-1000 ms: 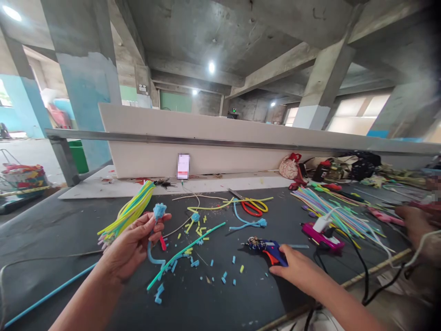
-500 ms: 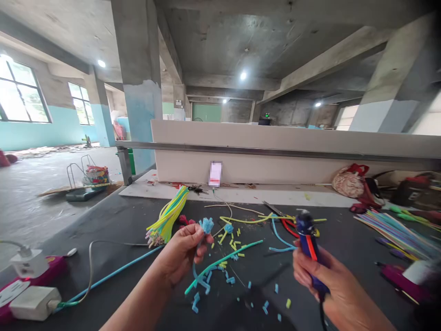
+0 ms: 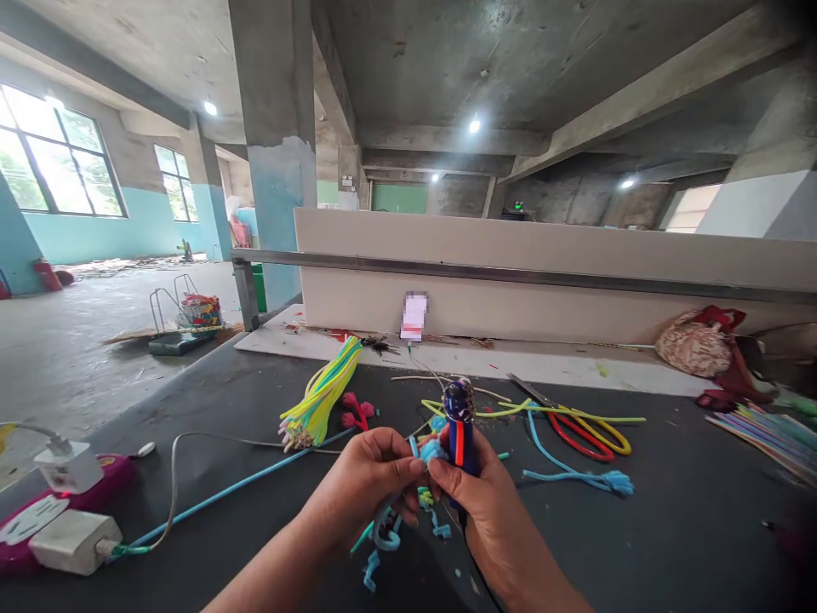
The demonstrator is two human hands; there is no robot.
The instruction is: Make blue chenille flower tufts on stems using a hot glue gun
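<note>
My left hand (image 3: 367, 477) pinches a light blue fuzzy pipe-cleaner piece (image 3: 432, 449) with a tufted end; its stem curls below the fingers. My right hand (image 3: 488, 502) is wrapped round a dark blue corded tool (image 3: 462, 436) with an orange stripe, held upright; its kind I cannot make out. The right thumb reaches to the blue tuft, so the two hands meet there. Beneath them lie cut blue bits (image 3: 371, 569) and a green stem, partly hidden. Small dark red tufted pieces (image 3: 357, 410) lie just beyond my left hand.
A yellow-green pipe-cleaner bundle (image 3: 327, 392) lies behind left. Red-handled scissors (image 3: 578, 436) and a tufted blue stem (image 3: 616, 483) are to the right. A phone (image 3: 414, 317) leans on the back board. A purple power strip (image 3: 29, 524) with plugs and cable sits left; more stems (image 3: 769, 438) lie far right.
My right hand has brought the blue tool leftward to my left hand, which has moved slightly right and down with the blue piece. The view has turned a little left.
</note>
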